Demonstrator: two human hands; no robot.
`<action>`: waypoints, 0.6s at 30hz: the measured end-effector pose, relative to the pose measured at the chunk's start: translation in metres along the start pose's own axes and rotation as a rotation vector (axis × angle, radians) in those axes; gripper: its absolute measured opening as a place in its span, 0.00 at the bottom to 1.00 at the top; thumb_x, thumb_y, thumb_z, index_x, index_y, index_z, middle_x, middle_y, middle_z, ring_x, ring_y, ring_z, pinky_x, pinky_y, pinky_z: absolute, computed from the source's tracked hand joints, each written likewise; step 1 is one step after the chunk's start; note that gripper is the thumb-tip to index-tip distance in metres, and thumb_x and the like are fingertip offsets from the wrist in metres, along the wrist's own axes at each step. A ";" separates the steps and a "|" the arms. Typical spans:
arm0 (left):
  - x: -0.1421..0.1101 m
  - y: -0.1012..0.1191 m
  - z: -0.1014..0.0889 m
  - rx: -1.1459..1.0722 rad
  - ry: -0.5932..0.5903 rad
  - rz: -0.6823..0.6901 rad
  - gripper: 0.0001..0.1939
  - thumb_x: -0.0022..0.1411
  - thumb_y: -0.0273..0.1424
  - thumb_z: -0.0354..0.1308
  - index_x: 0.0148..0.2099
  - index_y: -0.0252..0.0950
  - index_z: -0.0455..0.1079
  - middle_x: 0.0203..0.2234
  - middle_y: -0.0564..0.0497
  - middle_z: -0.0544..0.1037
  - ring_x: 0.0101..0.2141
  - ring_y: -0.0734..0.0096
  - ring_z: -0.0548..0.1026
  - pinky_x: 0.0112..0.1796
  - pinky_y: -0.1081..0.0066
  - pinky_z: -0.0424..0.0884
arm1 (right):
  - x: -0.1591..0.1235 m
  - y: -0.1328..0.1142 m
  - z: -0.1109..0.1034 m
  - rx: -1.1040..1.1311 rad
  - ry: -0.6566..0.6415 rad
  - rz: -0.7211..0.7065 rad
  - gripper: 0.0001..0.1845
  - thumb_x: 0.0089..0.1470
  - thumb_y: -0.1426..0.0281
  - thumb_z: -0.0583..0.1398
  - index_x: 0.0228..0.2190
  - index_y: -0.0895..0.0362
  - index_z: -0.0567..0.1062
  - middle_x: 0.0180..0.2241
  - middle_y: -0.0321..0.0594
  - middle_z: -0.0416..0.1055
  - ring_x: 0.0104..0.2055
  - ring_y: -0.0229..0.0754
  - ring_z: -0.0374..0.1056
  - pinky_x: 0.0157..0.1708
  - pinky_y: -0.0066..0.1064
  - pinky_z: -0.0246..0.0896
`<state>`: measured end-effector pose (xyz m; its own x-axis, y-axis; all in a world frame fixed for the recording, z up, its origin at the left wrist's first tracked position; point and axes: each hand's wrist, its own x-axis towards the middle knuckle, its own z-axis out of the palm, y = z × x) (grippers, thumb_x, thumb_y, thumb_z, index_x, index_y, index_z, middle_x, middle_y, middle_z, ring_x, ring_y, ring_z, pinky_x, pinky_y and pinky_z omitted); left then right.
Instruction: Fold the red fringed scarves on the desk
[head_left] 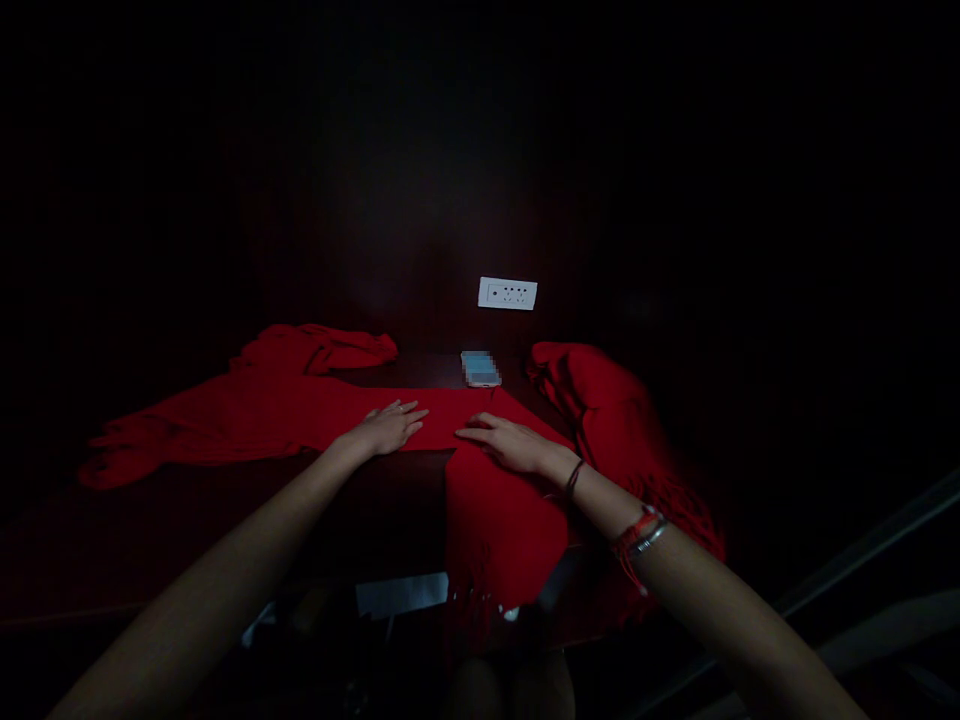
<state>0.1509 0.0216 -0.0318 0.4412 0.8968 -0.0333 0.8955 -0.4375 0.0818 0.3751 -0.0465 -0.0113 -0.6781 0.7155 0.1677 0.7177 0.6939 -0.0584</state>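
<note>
A red fringed scarf (pixel 442 415) lies in a long flat strip across the dark table, its right part folded so that a fringed end (pixel 510 530) hangs over the front edge. My left hand (pixel 391 427) rests on the strip, fingers stretched out and apart, a ring on one of them. On the fold to its right lies my right hand (pixel 506 440), palm down with its fingers extended. Neither hand grips the cloth. To the left the red fabric is loosely bunched, and I cannot tell whether it is all one piece.
More red fringed cloth (pixel 607 400) is heaped at the right. Behind the strip lies a phone (pixel 480 368) with a lit, blurred screen. A white socket plate (pixel 508 293) is on the dark wall. The surroundings are very dark.
</note>
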 end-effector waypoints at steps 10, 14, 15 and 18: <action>0.011 -0.011 0.009 -0.037 -0.045 -0.067 0.25 0.58 0.43 0.32 0.57 0.49 0.41 0.56 0.53 0.41 0.55 0.56 0.40 0.48 0.49 0.42 | 0.012 0.015 -0.030 0.051 0.181 0.010 0.08 0.49 0.77 0.48 0.30 0.60 0.65 0.32 0.41 0.61 0.34 0.36 0.57 0.36 0.27 0.53; 0.018 -0.008 0.011 -0.045 -0.021 -0.061 0.25 0.57 0.44 0.32 0.57 0.49 0.43 0.56 0.53 0.43 0.54 0.54 0.42 0.47 0.48 0.45 | 0.016 -0.016 -0.049 0.157 0.335 -0.061 0.07 0.52 0.74 0.47 0.32 0.58 0.63 0.36 0.41 0.58 0.40 0.37 0.55 0.42 0.30 0.50; 0.018 -0.008 0.011 -0.043 -0.020 -0.054 0.25 0.57 0.45 0.32 0.57 0.49 0.43 0.56 0.52 0.43 0.54 0.54 0.42 0.47 0.48 0.45 | 0.020 -0.025 -0.046 0.175 0.288 -0.111 0.07 0.52 0.74 0.47 0.33 0.57 0.63 0.37 0.41 0.58 0.41 0.36 0.55 0.43 0.30 0.50; 0.016 -0.012 0.009 -0.025 0.009 -0.029 0.25 0.58 0.44 0.32 0.57 0.47 0.45 0.56 0.50 0.46 0.54 0.56 0.44 0.47 0.50 0.46 | 0.028 -0.040 -0.023 0.177 0.104 -0.207 0.12 0.50 0.73 0.50 0.39 0.57 0.63 0.42 0.43 0.57 0.43 0.36 0.55 0.44 0.29 0.50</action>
<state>0.1474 0.0405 -0.0426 0.4144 0.9097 -0.0268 0.9061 -0.4096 0.1061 0.3309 -0.0563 0.0184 -0.7807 0.5516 0.2936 0.5208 0.8340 -0.1821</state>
